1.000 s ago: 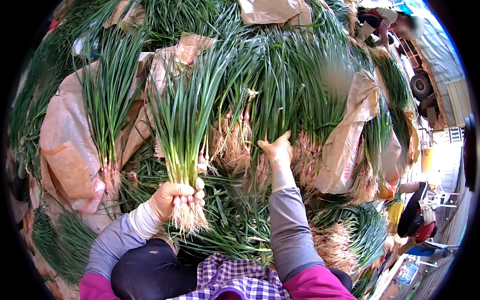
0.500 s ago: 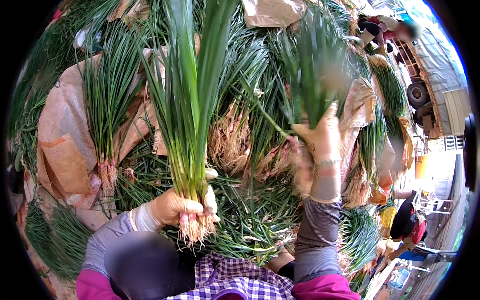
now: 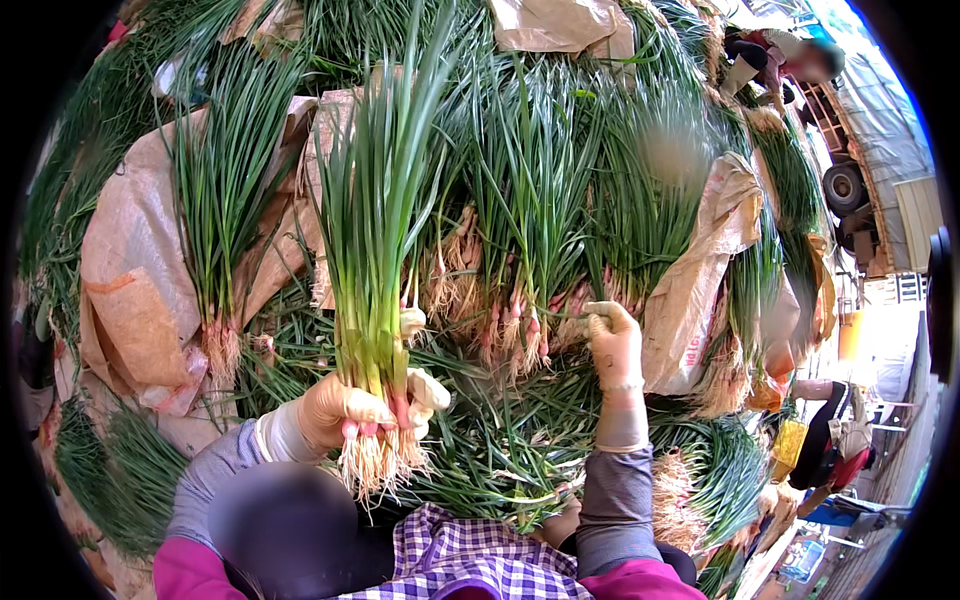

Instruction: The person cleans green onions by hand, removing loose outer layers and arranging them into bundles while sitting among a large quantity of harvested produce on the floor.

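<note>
My gloved left hand (image 3: 365, 410) is closed around the lower stalks of a bunch of spring onions (image 3: 375, 250). The bunch stands upright, with pinkish bulbs and pale roots hanging below the fist. To the right, my gloved right hand (image 3: 613, 345) is closed, its fingertips pinching what looks like a thin green leaf (image 3: 567, 317). Just beyond that hand lie loose spring onions (image 3: 525, 230), roots toward me. The far ends of my left fingers show at the bunch's right side; its leaves hide part of the pile behind.
Cut leaves (image 3: 490, 440) cover the ground before me. Tan sacks (image 3: 140, 250) lie at the left, another sack (image 3: 700, 300) at the right. A rooted bunch (image 3: 690, 500) rests by my right forearm. People (image 3: 780, 60) work at the far right near a truck (image 3: 845, 185).
My right hand has drawn nearer and closed; the blurred greens by it now lie in the pile. The bunch in my left hand has turned slightly and looks fuller at the roots.
</note>
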Available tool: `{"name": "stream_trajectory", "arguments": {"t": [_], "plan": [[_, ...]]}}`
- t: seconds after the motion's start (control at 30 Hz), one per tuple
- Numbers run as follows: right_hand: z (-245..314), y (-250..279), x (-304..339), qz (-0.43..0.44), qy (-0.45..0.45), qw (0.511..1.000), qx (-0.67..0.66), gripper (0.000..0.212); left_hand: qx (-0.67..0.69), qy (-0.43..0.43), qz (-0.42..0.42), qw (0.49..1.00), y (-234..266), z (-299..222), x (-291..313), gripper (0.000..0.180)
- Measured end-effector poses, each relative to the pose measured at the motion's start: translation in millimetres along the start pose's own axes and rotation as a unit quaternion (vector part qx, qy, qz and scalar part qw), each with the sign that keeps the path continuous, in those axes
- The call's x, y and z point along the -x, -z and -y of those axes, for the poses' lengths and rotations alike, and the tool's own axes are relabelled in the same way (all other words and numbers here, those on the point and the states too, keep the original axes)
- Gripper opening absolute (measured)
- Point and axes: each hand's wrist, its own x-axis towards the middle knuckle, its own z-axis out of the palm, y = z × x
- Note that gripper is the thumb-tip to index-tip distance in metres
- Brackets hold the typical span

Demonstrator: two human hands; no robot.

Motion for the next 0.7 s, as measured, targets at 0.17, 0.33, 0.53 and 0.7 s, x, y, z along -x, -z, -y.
{"name": "stream_trajectory", "arguments": {"t": [0.17, 0.33, 0.53, 0.7], "plan": [[2, -42, 6, -0.092, -0.002, 0.988, 0.126, 0.016, -0.016, -0.015, -0.123, 0.992, 22, 11, -6, 0.071], [8, -65, 5, -0.038, -0.035, 0.959, 0.28, 0.054, 0.077, 0.022, -0.141, 0.987, 38, 23, -13, 0.058], [41, -23, -19, -0.086, -0.024, 0.995, -0.041, 0.014, 0.025, -0.009, -0.113, 0.993, 22, 15, -4, 0.057], [21, 26, -51, -0.056, -0.096, 0.993, -0.045, 0.025, 0.01, 0.0, -0.111, 0.994, 26, 15, 0, 0.057]]}}
